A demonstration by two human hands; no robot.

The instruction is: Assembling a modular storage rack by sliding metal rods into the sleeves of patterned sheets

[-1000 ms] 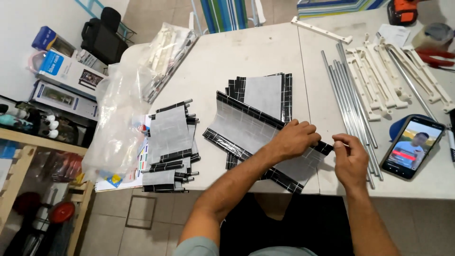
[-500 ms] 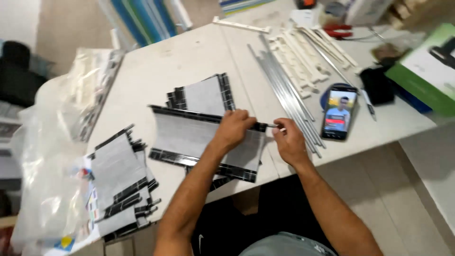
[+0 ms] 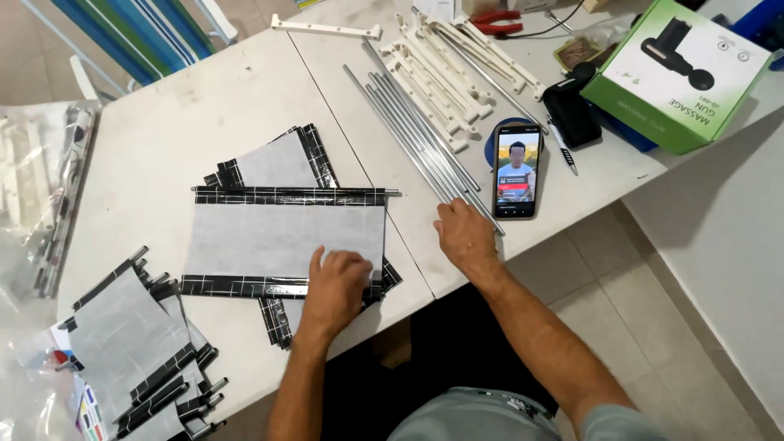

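Seen from above, a white tabletop (image 3: 229,114) strewn with parts. Partly hidden under the top grey fabric panel (image 3: 278,237): more panels, only black-checked edges showing. Another stack (image 3: 135,343) cut off at lower left. Left hand (image 3: 335,282) flat on the panel's lower right corner, fingers spread, gripping nothing. Right hand (image 3: 464,233) just right of the panel, resting open at the near ends of a bundle of metal rods (image 3: 416,135); grip on a rod impossible to tell. Phone (image 3: 517,169) just beyond, screen lit.
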